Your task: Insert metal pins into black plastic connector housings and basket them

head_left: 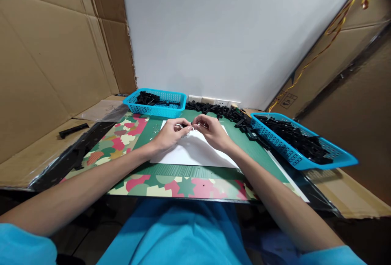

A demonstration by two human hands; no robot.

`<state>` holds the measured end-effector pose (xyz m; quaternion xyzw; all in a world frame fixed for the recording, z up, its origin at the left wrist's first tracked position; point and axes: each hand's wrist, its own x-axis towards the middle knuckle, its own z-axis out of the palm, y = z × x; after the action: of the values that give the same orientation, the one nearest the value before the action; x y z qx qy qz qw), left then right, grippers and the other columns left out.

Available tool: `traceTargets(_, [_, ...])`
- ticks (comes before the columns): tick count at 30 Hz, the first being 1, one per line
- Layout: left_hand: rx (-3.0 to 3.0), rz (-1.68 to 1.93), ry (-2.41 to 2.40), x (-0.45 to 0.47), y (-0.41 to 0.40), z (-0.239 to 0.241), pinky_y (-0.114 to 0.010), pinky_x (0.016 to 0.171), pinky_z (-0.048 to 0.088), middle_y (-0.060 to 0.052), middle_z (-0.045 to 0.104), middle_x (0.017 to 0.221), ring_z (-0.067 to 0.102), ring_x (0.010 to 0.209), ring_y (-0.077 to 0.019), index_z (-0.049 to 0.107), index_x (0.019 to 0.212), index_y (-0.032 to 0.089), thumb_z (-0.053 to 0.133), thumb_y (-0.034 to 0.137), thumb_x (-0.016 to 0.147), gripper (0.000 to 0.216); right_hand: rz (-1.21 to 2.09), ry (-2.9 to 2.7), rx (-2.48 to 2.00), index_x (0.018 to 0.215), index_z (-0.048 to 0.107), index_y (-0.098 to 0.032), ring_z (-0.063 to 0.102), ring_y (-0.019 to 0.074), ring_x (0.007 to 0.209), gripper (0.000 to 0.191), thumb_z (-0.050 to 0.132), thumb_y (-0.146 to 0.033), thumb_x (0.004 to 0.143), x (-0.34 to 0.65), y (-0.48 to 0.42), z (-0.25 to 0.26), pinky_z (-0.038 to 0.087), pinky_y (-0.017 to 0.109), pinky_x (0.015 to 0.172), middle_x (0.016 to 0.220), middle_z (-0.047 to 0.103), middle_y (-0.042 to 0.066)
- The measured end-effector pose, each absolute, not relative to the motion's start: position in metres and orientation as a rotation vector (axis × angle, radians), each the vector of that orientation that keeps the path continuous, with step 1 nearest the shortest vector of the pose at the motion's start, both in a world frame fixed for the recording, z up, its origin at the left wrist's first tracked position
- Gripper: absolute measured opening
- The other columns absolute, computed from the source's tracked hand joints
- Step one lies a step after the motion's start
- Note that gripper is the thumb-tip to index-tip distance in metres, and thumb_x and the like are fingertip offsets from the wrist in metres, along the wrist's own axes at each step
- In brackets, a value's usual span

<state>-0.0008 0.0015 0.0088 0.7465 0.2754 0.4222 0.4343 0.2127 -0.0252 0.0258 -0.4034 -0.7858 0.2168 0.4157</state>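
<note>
Over the far half of the white paper sheet [189,155], taken as landmark, a small black part [185,125] lies between the fingertips of both hands. Left hand [171,135]: thumb and forefinger pinched on the part. Right hand [211,132]: thumb and forefinger likewise pinched, meeting the left fingertips at the part, whose exact form is too small on my feed to tell. Just left of the sheet, several tiny slender pieces [154,132] lie on the green mat [253,149]. Beyond the sheet, to its left, stands a blue perforated basket [165,112] holding black parts; also beyond it, running rightward, lies a loose bank of similar parts [227,112]. Right of the sheet, a second blue basket [291,156] is heaped with more. Well left of the sheet rests a lone black strip [73,130]. Progress: I judge one part to be under handwork, unfinished. Many others lie outside the hands; from afar I cannot tell which are done and which are left.
</note>
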Motion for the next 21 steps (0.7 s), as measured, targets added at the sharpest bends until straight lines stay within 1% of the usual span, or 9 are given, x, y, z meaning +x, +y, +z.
traceTargets(5, [1.861, 1.06, 0.712, -0.002, -0.003, 0.016, -0.027, 0.068, 0.045, -0.005, 0.072, 0.093, 0.061, 0.076, -0.0152, 0.075, 0.097, 0.017, 0.071, 0.038, 0.095, 0.022, 0.631, -1.942, -0.99, 0.099, 0.07, -0.017, 0.053, 0.0163, 0.078, 0.029, 0.065, -0.045, 0.101, 0.216, -0.023, 0.026, 0.038, 0.028, 0.067, 0.089, 0.067, 0.005])
traceTargets(10, [1.883, 1.083, 0.711, -0.002, -0.004, 0.016, -0.027, 0.064, 0.042, -0.004, 0.069, 0.088, 0.058, 0.071, -0.0142, 0.074, 0.098, 0.016, 0.071, 0.04, 0.095, 0.024, 0.685, -1.919, -0.978, 0.095, 0.072, -0.015, 0.051, 0.0149, 0.073, 0.032, 0.069, -0.047, 0.099, 0.217, -0.022, 0.026, 0.036, 0.028, 0.064, 0.082, 0.065, 0.003])
traceTargets(13, [1.847, 1.077, 0.679, -0.001, -0.003, 0.016, -0.027, 0.062, 0.04, -0.004, 0.067, 0.088, 0.053, 0.069, -0.0129, 0.073, 0.097, 0.017, 0.07, 0.041, 0.096, 0.025, 0.532, -1.95, -0.984, 0.096, 0.072, -0.017, 0.053, 0.0159, 0.074, 0.031, 0.067, -0.047, 0.101, 0.216, -0.025, 0.028, 0.039, 0.03, 0.066, 0.087, 0.069, 0.005])
traceTargets(16, [1.706, 0.995, 0.654, 0.0, 0.0, 0.014, -0.026, 0.056, 0.033, -0.001, 0.057, 0.076, 0.046, 0.062, -0.0114, 0.071, 0.095, 0.018, 0.067, 0.044, 0.098, 0.027, 0.276, -2.01, -0.952, 0.099, 0.072, -0.021, 0.057, 0.0188, 0.081, 0.021, 0.065, -0.04, 0.104, 0.216, -0.029, 0.029, 0.044, 0.033, 0.074, 0.095, 0.072, 0.005])
traceTargets(18, [1.603, 0.93, 0.647, 0.001, 0.001, 0.013, -0.025, 0.053, 0.03, 0.0, 0.053, 0.073, 0.044, 0.061, -0.0111, 0.07, 0.094, 0.018, 0.068, 0.046, 0.098, 0.028, 0.131, -2.072, -0.907, 0.1, 0.071, -0.023, 0.057, 0.0212, 0.087, 0.016, 0.061, -0.034, 0.106, 0.216, -0.032, 0.028, 0.046, 0.035, 0.08, 0.095, 0.071, 0.005])
traceTargets(21, [1.499, 0.876, 0.634, 0.0, 0.002, 0.011, -0.025, 0.053, 0.03, 0.0, 0.051, 0.073, 0.044, 0.06, -0.0107, 0.068, 0.093, 0.019, 0.072, 0.047, 0.095, 0.028, 0.012, -2.151, -0.873, 0.104, 0.07, -0.024, 0.056, 0.0243, 0.092, 0.019, 0.053, -0.031, 0.11, 0.217, -0.034, 0.027, 0.046, 0.039, 0.084, 0.096, 0.07, 0.008])
